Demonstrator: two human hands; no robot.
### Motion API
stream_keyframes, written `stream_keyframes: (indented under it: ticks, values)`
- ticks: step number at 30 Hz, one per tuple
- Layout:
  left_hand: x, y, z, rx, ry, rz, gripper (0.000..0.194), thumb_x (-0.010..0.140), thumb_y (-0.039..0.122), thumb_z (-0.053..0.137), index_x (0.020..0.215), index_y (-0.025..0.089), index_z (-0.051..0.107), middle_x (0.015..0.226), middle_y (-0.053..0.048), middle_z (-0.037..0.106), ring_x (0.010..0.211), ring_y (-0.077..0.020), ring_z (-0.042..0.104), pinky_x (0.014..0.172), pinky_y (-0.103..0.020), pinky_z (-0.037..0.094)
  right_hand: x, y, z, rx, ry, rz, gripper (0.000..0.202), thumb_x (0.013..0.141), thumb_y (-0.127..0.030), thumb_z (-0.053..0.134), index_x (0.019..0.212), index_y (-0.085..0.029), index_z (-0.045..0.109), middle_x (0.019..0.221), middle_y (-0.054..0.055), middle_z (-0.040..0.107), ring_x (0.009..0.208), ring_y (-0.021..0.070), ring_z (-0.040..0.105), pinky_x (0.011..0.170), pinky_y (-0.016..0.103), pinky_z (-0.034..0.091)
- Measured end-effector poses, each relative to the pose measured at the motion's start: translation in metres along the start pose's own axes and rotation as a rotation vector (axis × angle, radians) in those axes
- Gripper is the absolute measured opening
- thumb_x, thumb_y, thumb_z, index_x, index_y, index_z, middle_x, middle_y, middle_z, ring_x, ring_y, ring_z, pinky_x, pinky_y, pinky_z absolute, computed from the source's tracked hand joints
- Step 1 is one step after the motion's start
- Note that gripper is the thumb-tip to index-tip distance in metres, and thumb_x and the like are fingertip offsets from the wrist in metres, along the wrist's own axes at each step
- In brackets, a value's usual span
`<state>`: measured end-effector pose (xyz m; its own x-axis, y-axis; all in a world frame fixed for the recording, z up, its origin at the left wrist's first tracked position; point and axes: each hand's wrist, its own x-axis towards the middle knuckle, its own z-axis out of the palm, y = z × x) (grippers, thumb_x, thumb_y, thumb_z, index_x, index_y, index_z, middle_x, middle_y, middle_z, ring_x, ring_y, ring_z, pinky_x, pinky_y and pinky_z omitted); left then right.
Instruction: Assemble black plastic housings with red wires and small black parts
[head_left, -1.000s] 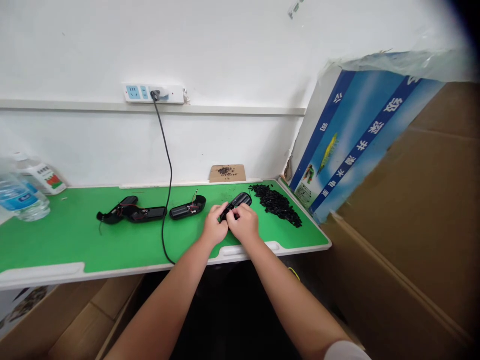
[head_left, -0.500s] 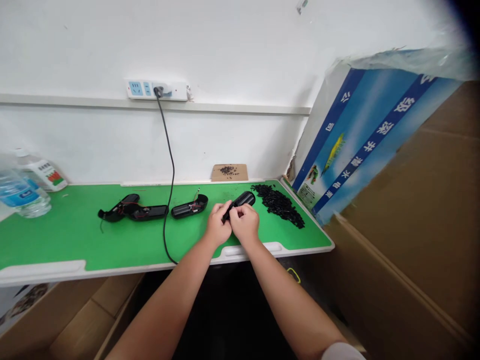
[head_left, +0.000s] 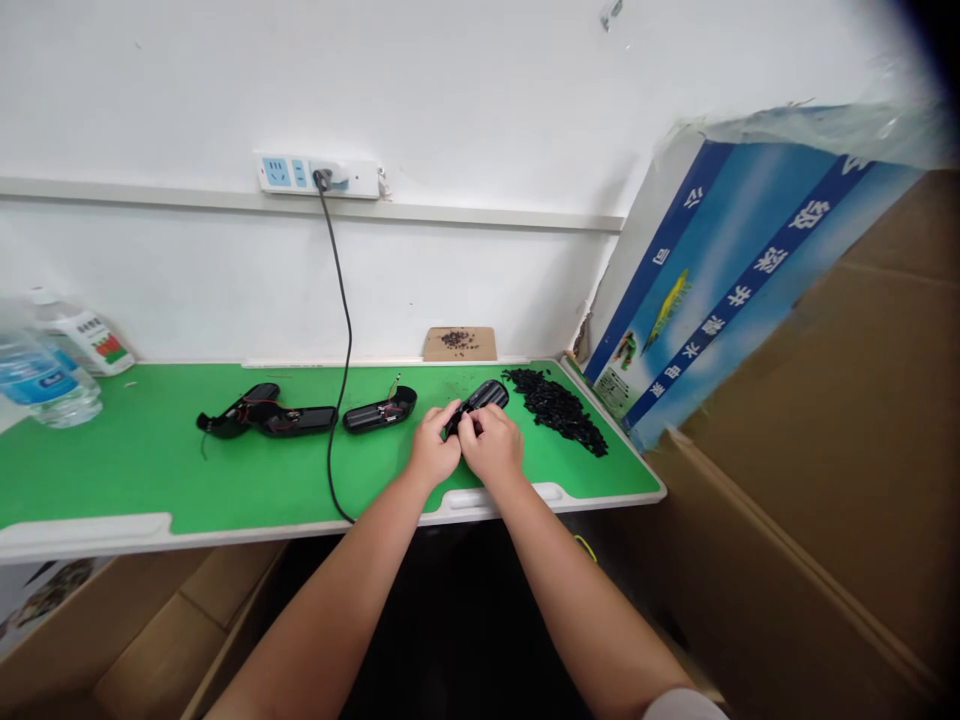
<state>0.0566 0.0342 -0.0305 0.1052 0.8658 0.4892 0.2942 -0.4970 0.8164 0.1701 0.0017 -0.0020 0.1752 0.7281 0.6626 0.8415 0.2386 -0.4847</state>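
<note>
From where I stand, both hands are busy over the right-hand part of the green table [head_left: 255,490], close to its white front edge. The left hand [head_left: 436,445] has a firm grip on a black casing [head_left: 491,394], thumb along its near end; the right hand [head_left: 493,442] is folded in beside it, its grip also clenched on the casing, though I cannot tell whether the fingertips pinch some smaller part. The casing tilts, its far rounded end pointing up toward a heap [head_left: 559,408] of small black pieces just beside it. Left of the hands lie three other casings [head_left: 300,421], red wires showing, the two leftmost touching. Behind, a cardboard piece [head_left: 487,353] leans on the wall [head_left: 487,100], with dark specks on its face. A black cord [head_left: 347,310] runs from the power strip [head_left: 365,178] down across the table. The writing is mostly on the blue box [head_left: 739,210] at the right: slanted white characters, 公 and 司 on one dark stripe, 级, 深, 井, 水 and 电 on the other. At the far left, one bottle [head_left: 49,385] has a blue label, too blurred to read; the other bottle [head_left: 94,345] has a white one with dark characters, too small to make out, above a red-and-green picture.
</note>
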Motion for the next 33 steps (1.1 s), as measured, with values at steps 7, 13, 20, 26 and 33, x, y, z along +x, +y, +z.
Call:
stream_keyframes:
  ticks: [7, 13, 20, 26, 33]
  values:
    - [0.0, 0.002, -0.001, -0.001, 0.005, 0.006, 0.06, 0.069, 0.0, 0.05, 0.125, 0.015, 0.065, 0.108, -0.01, 0.064, 0.104, -0.0212, 0.061, 0.098, -0.037, 0.048, 0.005, 0.004, -0.003, -0.002, -0.058, -0.083, 0.017, 0.086, -0.021, 0.055, 0.075, -0.017, 0.068, 0.079, 0.006, 0.065, 0.074, 0.0179, 0.058, 0.07, 0.03, 0.038]
    - [0.0, 0.002, -0.001, -0.03, -0.012, -0.033, 0.062, 0.066, -0.001, 0.048, 0.124, 0.015, 0.066, 0.108, -0.009, 0.064, 0.105, -0.0213, 0.061, 0.1, -0.037, 0.046, 0.013, 0.019, -0.021, 0.009, -0.244, -0.214, 0.019, 0.087, -0.018, 0.051, 0.083, -0.016, 0.069, 0.083, 0.008, 0.062, 0.077, 0.0183, 0.058, 0.07, 0.028, 0.043]
    - [0.003, -0.002, 0.002, -0.069, -0.028, -0.023, 0.064, 0.064, -0.002, 0.046, 0.121, 0.017, 0.067, 0.105, -0.007, 0.065, 0.103, -0.0201, 0.061, 0.1, -0.036, 0.046, 0.038, 0.008, -0.047, -0.256, -0.487, -0.283, 0.022, 0.088, -0.019, 0.049, 0.079, -0.016, 0.069, 0.084, 0.009, 0.063, 0.075, 0.0195, 0.058, 0.064, 0.029, 0.039]
    - [0.003, -0.003, 0.001, -0.091, -0.025, -0.047, 0.064, 0.063, -0.002, 0.047, 0.12, 0.017, 0.068, 0.104, -0.007, 0.065, 0.101, -0.0201, 0.061, 0.099, -0.036, 0.047, 0.04, 0.005, -0.044, -0.303, -0.528, -0.291, 0.024, 0.089, -0.021, 0.049, 0.084, -0.015, 0.072, 0.087, 0.01, 0.063, 0.075, 0.0196, 0.058, 0.064, 0.03, 0.039]
    - [0.002, -0.002, 0.002, -0.081, -0.055, -0.07, 0.062, 0.065, 0.001, 0.049, 0.121, 0.016, 0.067, 0.106, -0.008, 0.064, 0.105, -0.0215, 0.06, 0.101, -0.037, 0.046, 0.031, 0.015, -0.034, -0.155, -0.393, -0.351, 0.02, 0.086, -0.021, 0.056, 0.082, -0.017, 0.075, 0.087, 0.009, 0.058, 0.084, 0.0209, 0.054, 0.07, 0.031, 0.042]
